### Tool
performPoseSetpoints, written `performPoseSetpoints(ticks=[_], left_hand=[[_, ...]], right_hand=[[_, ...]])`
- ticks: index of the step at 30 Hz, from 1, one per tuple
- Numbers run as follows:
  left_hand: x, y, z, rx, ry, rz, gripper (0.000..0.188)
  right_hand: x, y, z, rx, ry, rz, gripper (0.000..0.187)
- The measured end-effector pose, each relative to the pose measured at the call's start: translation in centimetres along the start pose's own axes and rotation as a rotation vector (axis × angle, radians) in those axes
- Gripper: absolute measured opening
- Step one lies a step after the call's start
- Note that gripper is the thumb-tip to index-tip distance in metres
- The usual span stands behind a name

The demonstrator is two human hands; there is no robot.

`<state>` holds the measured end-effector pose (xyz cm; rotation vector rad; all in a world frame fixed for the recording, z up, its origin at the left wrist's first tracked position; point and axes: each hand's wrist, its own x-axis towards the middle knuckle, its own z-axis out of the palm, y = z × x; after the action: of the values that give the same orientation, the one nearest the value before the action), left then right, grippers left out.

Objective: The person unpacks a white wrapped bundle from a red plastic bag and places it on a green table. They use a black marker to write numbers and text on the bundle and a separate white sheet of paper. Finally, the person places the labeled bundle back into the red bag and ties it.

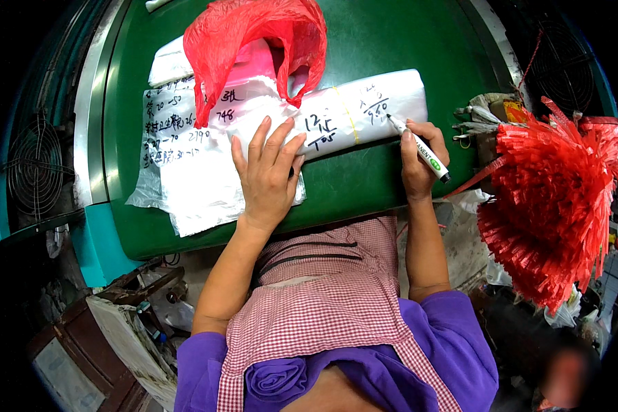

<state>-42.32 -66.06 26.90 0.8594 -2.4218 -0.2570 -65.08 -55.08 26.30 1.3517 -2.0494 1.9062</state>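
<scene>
In my right hand (422, 159) is a white marker (422, 152) with a black end. Its tip meets a rolled bundle of translucent white plastic (405, 93), beside handwritten black figures. A thin yellow band (347, 113) goes round this roll. My left hand (271, 172) lies with fingers spread over white plastic sheets (199, 196) and the roll's left end. A small black thing (292, 172) shows by its thumb, too small to make out. More black handwriting covers the sheets to the left. A crumpled red plastic bag (254, 34) rests on them at the far side.
All this lies on a green work surface (364, 41) with metal side rails (96, 103). A large bunch of red plastic strips (549, 206) hangs at the right edge. Fans stand at both sides, the left fan (36, 165) nearer. A teal block (106, 244) is at the near left corner.
</scene>
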Motion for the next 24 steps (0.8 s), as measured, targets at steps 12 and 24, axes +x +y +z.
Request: performPoseSetpoints(ticks=[12, 24], left_hand=[[0.1, 0.1, 0.0, 0.002, 0.006, 0.000, 0.041], [2.8, -1.4, 1.4, 0.105, -0.040, 0.048, 0.051]], right_hand=[[-0.1, 0.0, 0.0, 0.023, 0.013, 0.022, 0.011], [-0.3, 0.9, 0.1, 0.203, -0.030, 0.014, 0.010]])
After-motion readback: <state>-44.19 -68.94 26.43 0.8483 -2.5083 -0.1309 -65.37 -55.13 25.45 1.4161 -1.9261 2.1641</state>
